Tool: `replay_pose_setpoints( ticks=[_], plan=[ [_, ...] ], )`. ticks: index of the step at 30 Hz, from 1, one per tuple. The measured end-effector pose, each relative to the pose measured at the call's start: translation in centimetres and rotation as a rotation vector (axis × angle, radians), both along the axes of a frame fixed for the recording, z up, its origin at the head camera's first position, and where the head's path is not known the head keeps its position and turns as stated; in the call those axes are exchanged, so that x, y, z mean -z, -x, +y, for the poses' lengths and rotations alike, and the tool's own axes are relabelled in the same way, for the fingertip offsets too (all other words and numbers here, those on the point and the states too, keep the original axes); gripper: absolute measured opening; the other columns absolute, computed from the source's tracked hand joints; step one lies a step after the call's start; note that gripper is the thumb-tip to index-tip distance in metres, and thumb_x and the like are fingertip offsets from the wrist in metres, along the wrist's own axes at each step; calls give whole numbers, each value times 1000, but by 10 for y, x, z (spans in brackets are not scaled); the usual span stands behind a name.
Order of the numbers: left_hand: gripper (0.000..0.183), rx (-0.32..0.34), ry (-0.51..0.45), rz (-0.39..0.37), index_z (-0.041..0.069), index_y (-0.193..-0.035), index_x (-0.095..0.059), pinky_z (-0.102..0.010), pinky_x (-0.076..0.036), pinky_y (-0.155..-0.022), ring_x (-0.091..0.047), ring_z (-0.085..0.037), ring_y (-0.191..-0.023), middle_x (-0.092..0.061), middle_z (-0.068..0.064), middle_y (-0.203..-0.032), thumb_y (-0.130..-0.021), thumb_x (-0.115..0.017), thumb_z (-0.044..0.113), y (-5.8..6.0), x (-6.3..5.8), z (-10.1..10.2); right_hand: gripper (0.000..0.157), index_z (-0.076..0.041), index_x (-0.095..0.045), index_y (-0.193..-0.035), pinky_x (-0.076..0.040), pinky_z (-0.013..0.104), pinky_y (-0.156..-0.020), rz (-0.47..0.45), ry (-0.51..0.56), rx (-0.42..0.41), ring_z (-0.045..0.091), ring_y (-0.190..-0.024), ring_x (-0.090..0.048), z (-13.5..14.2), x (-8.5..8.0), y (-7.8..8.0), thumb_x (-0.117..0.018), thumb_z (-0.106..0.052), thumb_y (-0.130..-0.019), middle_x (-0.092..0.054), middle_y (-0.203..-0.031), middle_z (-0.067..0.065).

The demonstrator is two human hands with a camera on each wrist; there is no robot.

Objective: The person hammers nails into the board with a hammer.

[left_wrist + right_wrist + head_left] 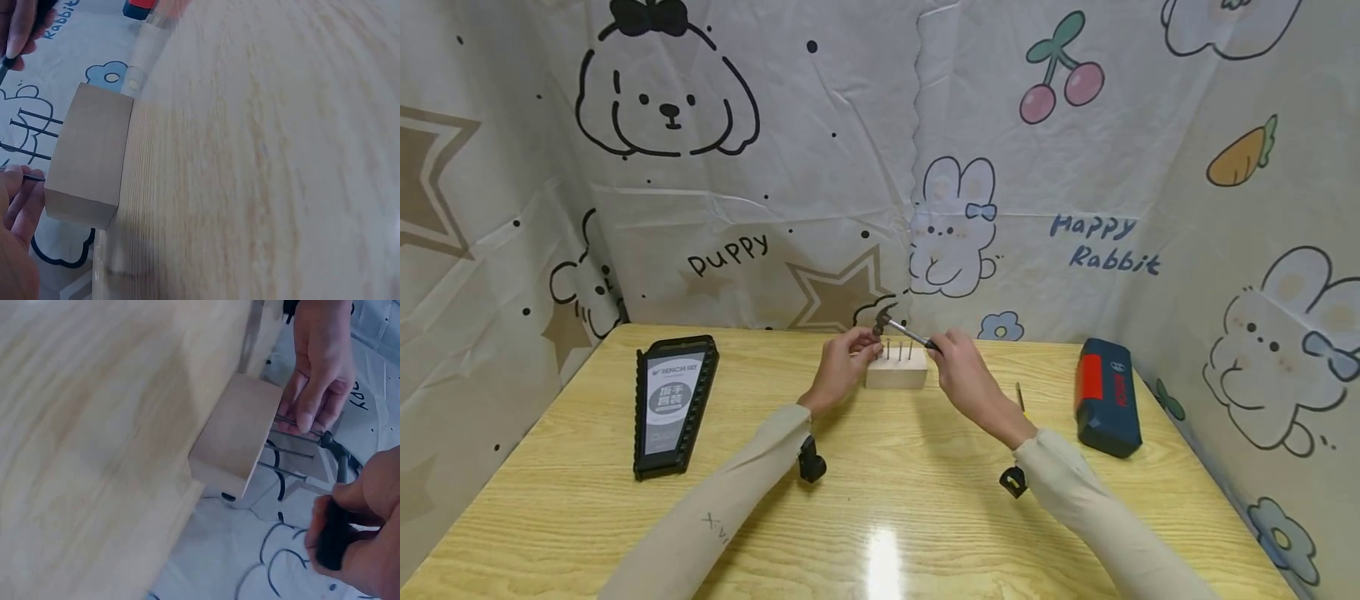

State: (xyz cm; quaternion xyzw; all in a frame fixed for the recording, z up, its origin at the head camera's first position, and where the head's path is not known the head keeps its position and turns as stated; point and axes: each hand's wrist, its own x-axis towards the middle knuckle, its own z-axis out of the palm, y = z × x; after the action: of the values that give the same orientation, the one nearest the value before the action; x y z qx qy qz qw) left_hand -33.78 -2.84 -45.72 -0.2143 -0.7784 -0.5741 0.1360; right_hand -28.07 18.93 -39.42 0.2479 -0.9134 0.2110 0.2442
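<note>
A pale wooden block (897, 377) lies near the table's far edge, with three nails (37, 131) standing upright in its top. At the block's left end, my left hand (842, 368) pinches another nail (33, 179) between thumb and fingers, its point at the top face. The handle of a claw hammer (912, 332) is in the grip of my right hand (964, 377), to the right of the block. The hammer's head (334, 445) is at the top of the pinched nail; whether they touch I cannot tell.
On the left of the wooden table (880, 467) lies a black case labelled as a wrench set (672, 408). A dark blue and red case (1108, 398) stands on the right. A thin pointed tool (1020, 397) is partly hidden behind my right forearm. Printed cloth (820, 183) hangs behind the table.
</note>
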Motion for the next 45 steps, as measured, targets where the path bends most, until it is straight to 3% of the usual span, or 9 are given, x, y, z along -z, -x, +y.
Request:
replay_pose_setpoints(
  ticks=[4,19,29,33,37,40,42,45],
  plan=[
    [12,9,9,-13,-5,-109,-71,-28,-63,-84,-74,-30,-95,-76,-19,-105,-99,-71,1,0,0,0,8,5,-69,-105,-51,40,-68,0,-52,22,27,-80,-53,0,0,-1,-63,1,-103,-57,-89,13],
    [15,4,1,-21,-6,-112,-72,-32,-63,-86,-75,-32,-98,-76,-20,-107,-99,-70,0,0,0,0,10,4,-69,-108,-49,38,-68,26,-57,8,26,-80,-52,3,4,0,-62,-1,-104,-57,-91,13],
    [16,22,-13,2,-8,-113,-71,-29,-63,-86,-75,-34,-97,-76,-22,-107,-98,-70,-2,-1,0,0,14,5,-72,-111,-53,37,-68,-6,-39,17,27,-83,-56,5,-2,-1,-62,-3,-105,-60,-94,14],
    [15,15,-6,11,-6,-112,-71,-29,-63,-86,-74,-33,-96,-76,-20,-107,-98,-71,-1,-1,2,0,14,7,-71,-112,-54,39,-68,56,37,-21,28,-83,-58,8,-9,-1,-62,-1,-104,-61,-96,16],
    [14,16,-8,14,-6,-112,-71,-30,-63,-86,-74,-32,-96,-76,-20,-106,-99,-71,0,-1,3,0,17,7,-68,-118,-51,39,-67,144,219,-52,26,-81,-57,10,-14,1,-61,-1,-105,-62,-99,18],
    [15,20,-10,18,-7,-112,-71,-29,-63,-86,-74,-32,-96,-76,-20,-106,-99,-70,0,-1,3,0,20,7,-67,-121,-49,37,-65,153,314,-57,24,-79,-54,12,-13,2,-59,-3,-106,-62,-101,19],
    [15,21,-12,17,-7,-112,-71,-29,-63,-86,-74,-33,-97,-76,-21,-106,-98,-71,0,0,3,0,19,7,-68,-119,-48,37,-65,112,268,-63,23,-78,-54,15,-10,2,-60,-2,-105,-63,-99,17],
    [15,13,-16,13,-7,-111,-70,-29,-63,-86,-74,-33,-97,-76,-21,-106,-98,-71,-1,0,3,0,14,5,-70,-113,-50,37,-67,32,78,-56,22,-81,-54,18,-3,2,-61,-2,-105,-62,-97,14]
  ],
)
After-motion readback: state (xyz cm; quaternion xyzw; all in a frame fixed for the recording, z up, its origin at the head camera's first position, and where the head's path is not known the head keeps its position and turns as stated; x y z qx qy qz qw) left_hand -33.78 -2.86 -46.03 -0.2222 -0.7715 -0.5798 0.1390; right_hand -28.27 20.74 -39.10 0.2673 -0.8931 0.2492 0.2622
